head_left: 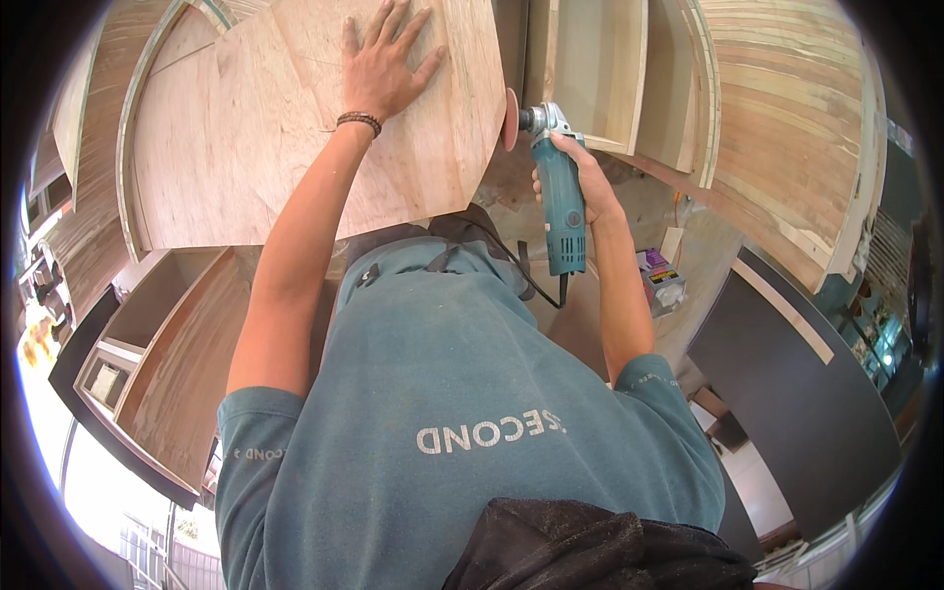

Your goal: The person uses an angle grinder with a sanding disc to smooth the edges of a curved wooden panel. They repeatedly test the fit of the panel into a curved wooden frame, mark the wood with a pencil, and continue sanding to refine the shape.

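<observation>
My left hand (382,69) lies flat with spread fingers on a large pale plywood panel (246,147), with a braided bracelet at the wrist. In my right hand (582,177) is a teal angle grinder (562,211), its fingers wrapped round the body. The reddish sanding disc (510,120) at the grinder's head stands upright right at the panel's right edge. Whether disc and edge touch, I cannot tell. A dark cord runs from the grinder's lower end back toward my lap.
Pale wooden cabinet frames (595,69) stand beyond the grinder, with a curved slatted wood piece (787,118) at the right. A small box (660,280) sits on the floor near my right forearm. A dark board (796,393) lies lower right; a wooden cabinet (177,344) is at the left.
</observation>
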### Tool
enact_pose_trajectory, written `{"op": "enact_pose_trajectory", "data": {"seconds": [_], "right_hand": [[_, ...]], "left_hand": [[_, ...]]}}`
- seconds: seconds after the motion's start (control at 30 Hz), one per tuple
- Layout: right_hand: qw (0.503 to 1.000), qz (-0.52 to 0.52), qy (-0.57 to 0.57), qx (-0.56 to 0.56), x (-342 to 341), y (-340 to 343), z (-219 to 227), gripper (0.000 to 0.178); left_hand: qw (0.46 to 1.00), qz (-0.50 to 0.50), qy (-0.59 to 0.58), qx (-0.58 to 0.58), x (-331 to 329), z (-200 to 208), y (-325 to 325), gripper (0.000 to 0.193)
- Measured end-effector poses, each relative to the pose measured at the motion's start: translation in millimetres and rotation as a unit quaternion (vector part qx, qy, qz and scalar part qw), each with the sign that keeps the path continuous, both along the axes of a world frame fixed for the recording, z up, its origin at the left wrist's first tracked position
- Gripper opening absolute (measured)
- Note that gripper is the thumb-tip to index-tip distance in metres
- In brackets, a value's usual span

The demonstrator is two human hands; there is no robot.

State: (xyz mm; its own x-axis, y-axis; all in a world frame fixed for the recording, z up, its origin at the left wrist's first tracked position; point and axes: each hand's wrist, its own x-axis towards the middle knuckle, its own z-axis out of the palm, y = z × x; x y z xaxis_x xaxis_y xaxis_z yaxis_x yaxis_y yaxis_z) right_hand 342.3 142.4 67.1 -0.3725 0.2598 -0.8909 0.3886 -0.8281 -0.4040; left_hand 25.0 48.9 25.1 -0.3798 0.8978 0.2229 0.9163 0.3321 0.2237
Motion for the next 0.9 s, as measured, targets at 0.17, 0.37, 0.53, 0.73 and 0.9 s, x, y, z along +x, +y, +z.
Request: {"op": "enact_pose_trajectory", "data": {"seconds": [0.17, 0.37, 0.53, 0.73, 0.9], "right_hand": [[0.997, -0.060, 0.055, 0.003, 3.6, -0.9, 13.1, 0.053], [0.974, -0.161, 0.155, 0.022, 12.9, -7.2, 26.3, 0.054], [0.937, -0.260, 0.228, 0.050, -3.7, -27.6, 43.1, 0.051], [0.904, -0.314, 0.275, 0.095, -60.5, -66.1, 61.8, 0.051], [0.916, -0.234, 0.315, 0.088, -118.0, -104.2, 79.5, 0.046]], "left_hand": [[0.997, 0.005, -0.021, 0.080, -9.1, -25.7, -3.7, 0.051], [0.975, -0.024, -0.123, 0.182, -10.4, -13.7, -13.1, 0.023], [0.869, -0.247, -0.425, 0.059, 52.0, 52.1, -63.1, 0.037], [0.907, -0.356, -0.225, 0.000, 97.6, 128.5, -127.8, 0.057], [0.921, -0.369, -0.126, 0.012, 47.2, 137.0, -180.6, 0.058]]}}
